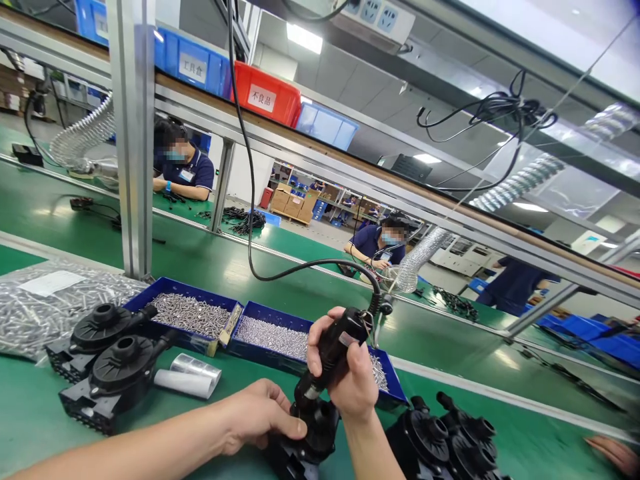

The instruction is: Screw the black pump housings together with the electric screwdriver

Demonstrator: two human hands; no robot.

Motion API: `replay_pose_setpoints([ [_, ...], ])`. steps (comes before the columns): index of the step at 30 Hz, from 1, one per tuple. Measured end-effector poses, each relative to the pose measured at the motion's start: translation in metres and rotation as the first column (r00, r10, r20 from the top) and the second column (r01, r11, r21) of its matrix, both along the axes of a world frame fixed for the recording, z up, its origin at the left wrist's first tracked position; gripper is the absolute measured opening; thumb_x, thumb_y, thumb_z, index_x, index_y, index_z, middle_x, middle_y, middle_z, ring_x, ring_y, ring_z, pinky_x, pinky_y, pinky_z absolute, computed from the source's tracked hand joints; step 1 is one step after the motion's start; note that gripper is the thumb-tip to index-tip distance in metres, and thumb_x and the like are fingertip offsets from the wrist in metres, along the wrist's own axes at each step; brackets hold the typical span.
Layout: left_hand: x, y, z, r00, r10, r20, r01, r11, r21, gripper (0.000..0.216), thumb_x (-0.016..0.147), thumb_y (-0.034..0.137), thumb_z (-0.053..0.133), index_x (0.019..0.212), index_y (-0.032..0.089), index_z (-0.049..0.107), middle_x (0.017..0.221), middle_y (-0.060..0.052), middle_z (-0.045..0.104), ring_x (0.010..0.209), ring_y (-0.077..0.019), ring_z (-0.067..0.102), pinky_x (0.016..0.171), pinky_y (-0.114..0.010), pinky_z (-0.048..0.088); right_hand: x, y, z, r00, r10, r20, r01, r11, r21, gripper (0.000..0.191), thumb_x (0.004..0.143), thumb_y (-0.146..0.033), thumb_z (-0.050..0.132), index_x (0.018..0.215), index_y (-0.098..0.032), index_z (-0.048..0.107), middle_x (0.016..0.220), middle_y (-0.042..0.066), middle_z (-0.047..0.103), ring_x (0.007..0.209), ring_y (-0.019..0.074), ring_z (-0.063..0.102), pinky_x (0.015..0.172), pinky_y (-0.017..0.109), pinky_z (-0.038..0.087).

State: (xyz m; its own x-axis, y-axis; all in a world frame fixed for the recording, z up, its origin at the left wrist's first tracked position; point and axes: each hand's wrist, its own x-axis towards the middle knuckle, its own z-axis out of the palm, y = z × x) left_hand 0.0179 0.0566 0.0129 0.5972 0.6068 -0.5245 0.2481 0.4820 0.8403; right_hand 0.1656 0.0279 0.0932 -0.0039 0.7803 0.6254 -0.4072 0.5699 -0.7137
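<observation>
My right hand is wrapped round a black electric screwdriver, tip pointing down onto a black plastic pump housing at the near edge of the green bench. My left hand grips that housing from the left, fingers curled on its top. A black cable runs up from the screwdriver to the overhead rail.
Two blue trays of small silver screws lie behind my hands. Two black housings and white rolls sit left, more housings right. A bag of screws, a metal post, and seated workers beyond.
</observation>
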Motion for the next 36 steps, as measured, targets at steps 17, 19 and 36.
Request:
replay_pose_setpoints([
  [17, -0.007, 0.002, -0.001, 0.993, -0.119, 0.005, 0.116, 0.98, 0.16, 0.056, 0.056, 0.046, 0.09, 0.092, 0.021, 0.055, 0.074, 0.006, 0.055, 0.068, -0.0135, 0.046, 0.055, -0.026, 0.031, -0.008, 0.002, -0.002, 0.989, -0.129, -0.07, 0.13, 0.991, 0.016, 0.037, 0.101, -0.056, 0.075, 0.126, -0.029, 0.069, 0.089, 0.002, 0.065, 0.053, 0.0093, 0.054, 0.051, 0.02, 0.043],
  [19, -0.008, 0.001, -0.001, 0.994, -0.108, -0.001, 0.107, 0.982, 0.159, 0.055, 0.056, 0.047, 0.089, 0.09, 0.021, 0.054, 0.073, 0.006, 0.054, 0.068, -0.0135, 0.046, 0.056, -0.026, 0.03, -0.008, 0.002, -0.003, 0.977, -0.213, -0.009, 0.213, 0.977, 0.024, 0.028, 0.101, -0.041, 0.081, 0.123, -0.03, 0.067, 0.083, -0.002, 0.061, 0.051, 0.0074, 0.054, 0.05, 0.017, 0.042],
  [36, -0.005, -0.003, 0.003, 0.999, 0.007, -0.034, -0.003, 0.994, 0.107, 0.067, 0.042, 0.044, 0.097, 0.092, 0.018, 0.06, 0.073, 0.005, 0.063, 0.07, -0.0151, 0.052, 0.061, -0.028, 0.032, -0.005, -0.001, -0.005, 0.973, -0.23, 0.005, 0.229, 0.972, 0.045, 0.03, 0.104, -0.046, 0.078, 0.126, -0.029, 0.065, 0.09, 0.001, 0.062, 0.053, 0.0096, 0.055, 0.049, 0.022, 0.046],
])
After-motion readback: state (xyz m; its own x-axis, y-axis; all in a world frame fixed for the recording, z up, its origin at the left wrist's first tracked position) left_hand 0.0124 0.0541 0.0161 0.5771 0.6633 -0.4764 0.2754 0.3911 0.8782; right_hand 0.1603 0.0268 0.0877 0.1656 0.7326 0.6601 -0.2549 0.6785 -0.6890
